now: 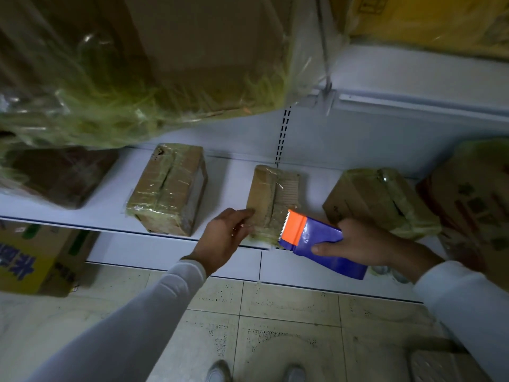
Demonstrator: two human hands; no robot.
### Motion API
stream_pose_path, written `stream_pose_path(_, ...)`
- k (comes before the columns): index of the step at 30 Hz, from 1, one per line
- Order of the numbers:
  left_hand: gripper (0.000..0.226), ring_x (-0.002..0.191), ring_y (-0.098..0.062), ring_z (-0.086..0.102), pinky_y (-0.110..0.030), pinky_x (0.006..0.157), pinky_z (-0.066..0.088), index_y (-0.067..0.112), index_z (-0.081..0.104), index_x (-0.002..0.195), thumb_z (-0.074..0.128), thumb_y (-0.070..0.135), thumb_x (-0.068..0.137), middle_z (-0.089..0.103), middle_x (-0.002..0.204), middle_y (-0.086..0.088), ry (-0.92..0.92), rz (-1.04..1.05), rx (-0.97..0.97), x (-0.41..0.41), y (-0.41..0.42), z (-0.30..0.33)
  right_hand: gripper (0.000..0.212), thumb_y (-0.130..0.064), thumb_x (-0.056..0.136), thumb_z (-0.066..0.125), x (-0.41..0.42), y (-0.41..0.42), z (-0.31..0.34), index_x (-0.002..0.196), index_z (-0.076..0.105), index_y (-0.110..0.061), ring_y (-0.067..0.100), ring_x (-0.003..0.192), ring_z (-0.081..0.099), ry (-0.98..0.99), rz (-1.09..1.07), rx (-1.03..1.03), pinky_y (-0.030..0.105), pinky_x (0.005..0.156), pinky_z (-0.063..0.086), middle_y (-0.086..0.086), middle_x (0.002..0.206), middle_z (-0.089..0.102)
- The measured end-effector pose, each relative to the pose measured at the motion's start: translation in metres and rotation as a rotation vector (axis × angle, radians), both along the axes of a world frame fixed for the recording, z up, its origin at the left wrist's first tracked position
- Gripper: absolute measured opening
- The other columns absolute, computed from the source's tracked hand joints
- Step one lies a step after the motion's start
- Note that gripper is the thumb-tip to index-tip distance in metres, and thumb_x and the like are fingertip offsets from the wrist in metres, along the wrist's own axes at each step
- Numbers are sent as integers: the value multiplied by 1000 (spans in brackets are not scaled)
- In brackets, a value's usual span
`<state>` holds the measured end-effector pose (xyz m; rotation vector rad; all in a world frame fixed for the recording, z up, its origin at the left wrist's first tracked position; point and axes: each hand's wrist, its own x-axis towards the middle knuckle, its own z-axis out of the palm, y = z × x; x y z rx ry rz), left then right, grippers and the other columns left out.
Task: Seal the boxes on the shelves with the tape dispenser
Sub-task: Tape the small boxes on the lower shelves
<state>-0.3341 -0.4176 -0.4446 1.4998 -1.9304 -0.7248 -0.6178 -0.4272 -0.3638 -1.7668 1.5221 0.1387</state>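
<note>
A: What does the box being worked on look like?

B: The small brown box (271, 199) sits at the front edge of the white shelf (104, 205), wrapped in glossy clear tape with a seam running down its top. The left hand (224, 238) rests against its left side, fingers fairly straight and pressing the cardboard.

A: And the tape dispenser?

B: The tape dispenser (316, 242) is blue with an orange head and a toothed blade, touching the near right corner of that box. The right hand (355, 244) grips its body, thumb along the lower side.

A: Other boxes?

B: A taped box (168, 188) lies left of the small one, another taped box (382, 199) right of it behind the dispenser.

A: Anything unclear?

B: The tape roll itself is hidden inside the dispenser. A blurred plastic-wrapped carton (143, 62) above the small box covers the upper shelf, and a printed carton (473, 199) far right is cut off.
</note>
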Motion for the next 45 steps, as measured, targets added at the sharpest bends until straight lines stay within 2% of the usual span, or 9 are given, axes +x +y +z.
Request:
stream_pose_path(3,35,85,-21,62,-33,79,53,19,56,127,61,24,92,63,101,-2,-85,-30,-47,4,-5,-5,39,-51,83,72,2,-1,-1,72,46,-24,-1,45,53,11,8,-18,10,51,35,-9,52,55)
stream_pose_path(10,42,92,-27,62,-31,76,50,27,44,130,60,32,91,62,114,-3,-227,-96,-42,6,-10,-7,30,-41,87,72,6,6,-5,79,51,-22,6,59,59,-101,-15,59,21,62,44,-5,66,59)
stream_pose_path(13,74,119,-27,48,-41,95,44,24,35,138,71,48,77,46,137,-6,-438,-154,-246,10,-17,1,29,-41,88,71,6,7,-5,79,49,-24,9,63,59,-100,-11,49,21,65,45,-4,70,59)
stream_pose_path(16,97,144,-20,17,-39,115,17,21,16,152,67,56,77,15,159,-3,-540,-402,-222,0,-40,9,29,-40,88,71,6,8,-7,77,49,-26,8,61,59,-114,-9,27,18,61,43,-4,68,59)
stream_pose_path(18,91,147,-17,2,-35,120,7,20,8,153,59,53,85,1,160,-2,-670,-536,-160,-13,-53,8,28,-41,87,72,6,9,-9,77,50,-26,6,59,58,-133,-19,20,17,59,41,-6,67,60)
stream_pose_path(24,66,148,-20,7,-35,121,7,24,14,152,46,43,96,10,160,-1,-730,-563,-187,1,-46,1,33,-45,84,74,10,19,-19,91,64,-15,17,70,69,-196,-12,47,25,66,51,3,76,71)
stream_pose_path(33,88,146,-22,-2,-40,118,2,14,6,152,60,41,88,0,159,-8,-690,-438,-121,25,-2,-1,33,-59,81,71,48,36,-33,81,61,-27,-2,63,65,-225,35,67,16,59,45,-16,69,69)
stream_pose_path(39,69,146,-29,14,-45,118,11,12,17,151,45,42,96,14,158,-12,-809,-448,-186,23,-4,-4,34,-53,83,72,35,32,-20,75,62,-21,0,51,58,-204,40,48,18,57,42,-8,59,65)
stream_pose_path(45,68,147,-27,3,-42,119,1,14,7,152,31,48,99,3,159,-11,-832,-445,-177,24,-4,-6,33,-41,89,70,-8,41,-4,88,63,-8,19,63,68,-161,54,124,21,61,50,9,71,69)
